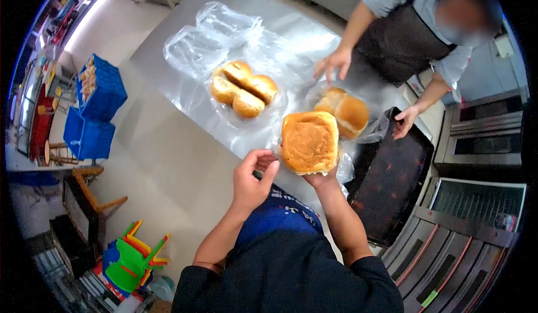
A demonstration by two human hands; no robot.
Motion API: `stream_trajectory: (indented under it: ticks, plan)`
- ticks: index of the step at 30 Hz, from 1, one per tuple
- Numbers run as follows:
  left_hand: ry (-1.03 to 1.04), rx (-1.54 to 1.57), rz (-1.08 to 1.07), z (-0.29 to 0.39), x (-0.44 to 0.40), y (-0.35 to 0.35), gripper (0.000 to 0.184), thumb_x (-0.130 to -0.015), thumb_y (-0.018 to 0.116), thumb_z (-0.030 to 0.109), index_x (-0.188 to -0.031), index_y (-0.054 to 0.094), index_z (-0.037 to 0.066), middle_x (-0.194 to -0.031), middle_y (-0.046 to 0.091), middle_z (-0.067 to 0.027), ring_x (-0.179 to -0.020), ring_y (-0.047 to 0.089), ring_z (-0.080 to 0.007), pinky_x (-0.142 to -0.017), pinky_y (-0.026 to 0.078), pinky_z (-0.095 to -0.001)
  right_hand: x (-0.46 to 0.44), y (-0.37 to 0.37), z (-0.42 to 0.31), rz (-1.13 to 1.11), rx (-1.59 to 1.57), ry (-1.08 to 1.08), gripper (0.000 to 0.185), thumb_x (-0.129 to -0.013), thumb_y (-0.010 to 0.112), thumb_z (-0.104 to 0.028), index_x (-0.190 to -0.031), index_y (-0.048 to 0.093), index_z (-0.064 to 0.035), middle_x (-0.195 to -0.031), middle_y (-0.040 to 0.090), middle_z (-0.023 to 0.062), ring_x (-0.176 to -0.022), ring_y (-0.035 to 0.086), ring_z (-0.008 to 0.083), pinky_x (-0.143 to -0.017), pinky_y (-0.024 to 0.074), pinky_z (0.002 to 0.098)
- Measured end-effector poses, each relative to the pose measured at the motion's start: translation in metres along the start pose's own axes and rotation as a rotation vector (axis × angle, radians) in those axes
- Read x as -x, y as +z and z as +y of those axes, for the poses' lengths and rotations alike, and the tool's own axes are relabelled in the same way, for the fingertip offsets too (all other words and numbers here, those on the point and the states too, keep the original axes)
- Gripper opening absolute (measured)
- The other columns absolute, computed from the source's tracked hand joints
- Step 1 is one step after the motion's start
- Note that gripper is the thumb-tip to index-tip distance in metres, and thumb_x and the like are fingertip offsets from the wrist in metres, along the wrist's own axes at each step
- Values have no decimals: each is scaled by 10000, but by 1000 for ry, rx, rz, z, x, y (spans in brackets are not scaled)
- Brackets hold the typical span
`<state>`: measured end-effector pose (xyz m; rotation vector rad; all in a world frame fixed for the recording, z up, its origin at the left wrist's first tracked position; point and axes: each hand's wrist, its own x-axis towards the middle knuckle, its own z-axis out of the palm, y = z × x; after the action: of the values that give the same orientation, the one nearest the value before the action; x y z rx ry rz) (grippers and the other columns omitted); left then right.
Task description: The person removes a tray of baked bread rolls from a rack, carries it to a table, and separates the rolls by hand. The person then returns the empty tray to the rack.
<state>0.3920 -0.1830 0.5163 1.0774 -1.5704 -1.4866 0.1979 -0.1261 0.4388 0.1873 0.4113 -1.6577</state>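
Observation:
A square golden-brown bread loaf [310, 142] is in my right hand [323, 179], which supports it from below near the table edge. The fingers beneath the loaf are mostly hidden. Left of the loaf, my left hand [253, 181] is raised with bent fingers and the thumb apart, and I see nothing in it. Beyond the loaf, a bread bun cluster [245, 88] rests on clear plastic bags [216, 30]. Another group of buns [346, 113] lies on plastic just past the loaf, beside the co-worker's hand [334, 66].
A metal table [162, 44] spans the middle. At its right sits a dark baking tray [392, 173], with the co-worker's other hand [407, 122] at its far edge. Blue crates [103, 88] and colourful stacked stools [126, 265] stand on the floor to the left.

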Motion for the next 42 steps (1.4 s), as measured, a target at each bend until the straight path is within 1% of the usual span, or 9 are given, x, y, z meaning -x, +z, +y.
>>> stream_trajectory:
  ticks: [12, 15, 21, 24, 26, 28, 31, 37, 42]
  plan:
    - [-22, -113, 115, -10, 0, -9, 120, -938, 696, 21, -1010, 720, -71, -825, 749, -68, -733, 701, -97, -676, 558, -252, 4, -6, 17, -51, 433, -20, 809, -941, 571, -649, -1566, 428, -154, -1559, 502, 130, -1396, 522, 351, -1144, 455, 547]
    - [-87, -69, 141, -20, 9, -16, 135, -962, 655, -6, -1048, 723, -86, -850, 750, -68, -758, 713, -110, -685, 582, -266, -3, -3, 25, -171, 347, -1, 688, -1037, 534, -540, -1556, 420, -103, -1528, 529, 133, -1383, 536, 318, -1137, 464, 511]
    - [-166, 196, 332, -29, 27, -43, 166, -1010, 629, 40, -1046, 735, -83, -869, 764, -103, -759, 736, -140, -710, 617, -287, -10, 19, 56, -137, 126, 159, 669, -1034, 493, -552, -1548, 439, -128, -1547, 512, 115, -1408, 505, 317, -1170, 426, 506]
    - [-237, 131, 455, -44, 34, -75, 207, -1027, 645, 107, -1038, 732, -80, -893, 770, -130, -758, 743, -152, -706, 620, -286, -24, 20, 71, -22, 85, 210, 692, -988, 509, -604, -1520, 500, -162, -1545, 525, 86, -1398, 518, 323, -1165, 429, 528]
    - [-415, -227, 346, -53, 42, -102, 243, -1040, 645, 161, -1061, 726, -68, -922, 770, -151, -758, 743, -156, -686, 612, -282, -30, 21, 75, 3, 75, 240, 678, -990, 506, -599, -1510, 514, -164, -1545, 526, 85, -1395, 520, 321, -1166, 427, 528]
    - [-460, -155, 387, -59, 49, -111, 250, -1044, 641, 178, -1088, 722, -54, -964, 770, -154, -772, 736, -148, -687, 602, -275, -35, 22, 79, 26, 61, 269, 666, -992, 504, -595, -1500, 528, -165, -1544, 527, 83, -1392, 523, 319, -1167, 424, 527]
    - [-229, 198, 400, -42, 46, -105, 224, -1032, 662, 161, -1120, 715, -38, -976, 756, -98, -812, 714, -123, -728, 589, -268, -38, 29, 89, -56, 103, 278, 692, -1016, 483, -594, -1541, 458, -144, -1555, 507, 110, -1424, 487, 332, -1184, 402, 531]
    - [-167, 81, 357, -49, 38, -102, 237, -979, 709, 129, -1126, 707, -56, -938, 760, -91, -824, 720, -126, -745, 564, -246, -35, 48, 112, -111, 542, 270, 752, -1015, 529, -591, -1569, 391, -100, -1549, 490, 176, -1397, 518, 354, -1147, 447, 546]
    - [-27, 41, 498, -68, 42, -117, 210, -960, 687, 82, -1123, 706, -49, -974, 759, -105, -868, 725, -156, -773, 554, -257, -39, 48, 123, -182, 442, 285, 749, -1020, 517, -591, -1573, 386, -102, -1561, 483, 157, -1416, 499, 347, -1163, 433, 540]
